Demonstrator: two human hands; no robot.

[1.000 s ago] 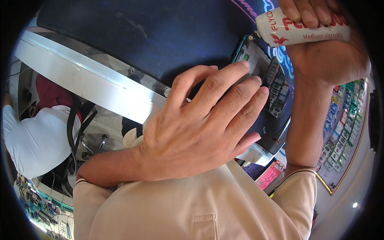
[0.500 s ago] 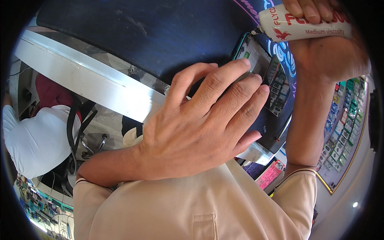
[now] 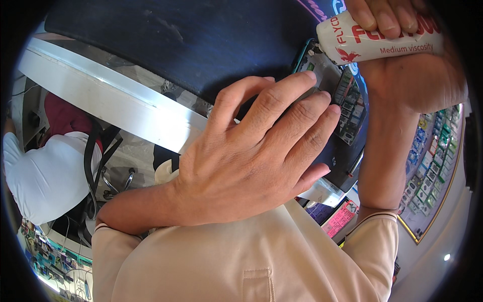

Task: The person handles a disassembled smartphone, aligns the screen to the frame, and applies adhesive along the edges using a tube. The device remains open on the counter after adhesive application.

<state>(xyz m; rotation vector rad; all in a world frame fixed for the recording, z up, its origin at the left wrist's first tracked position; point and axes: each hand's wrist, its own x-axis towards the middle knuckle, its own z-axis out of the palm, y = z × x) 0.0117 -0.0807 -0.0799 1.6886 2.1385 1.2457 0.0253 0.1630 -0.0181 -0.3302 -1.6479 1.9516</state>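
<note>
White tube point(image 3: 375, 38) is pinched in right hand point(image 3: 407, 65), long axis sideways, nozzle just above the opened phone point(image 3: 342, 95) pressed flat under spread left hand point(image 3: 251, 161).

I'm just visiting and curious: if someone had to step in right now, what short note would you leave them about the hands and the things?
Left hand: flat on the opened phone, fingers spread, pinning it to the dark blue mat.
Right hand: gripping a white tube, its end close above the phone's top edge.
Done: phone is open, its inner parts exposed.
Left: whether anything has come out of the tube cannot be seen.
</note>
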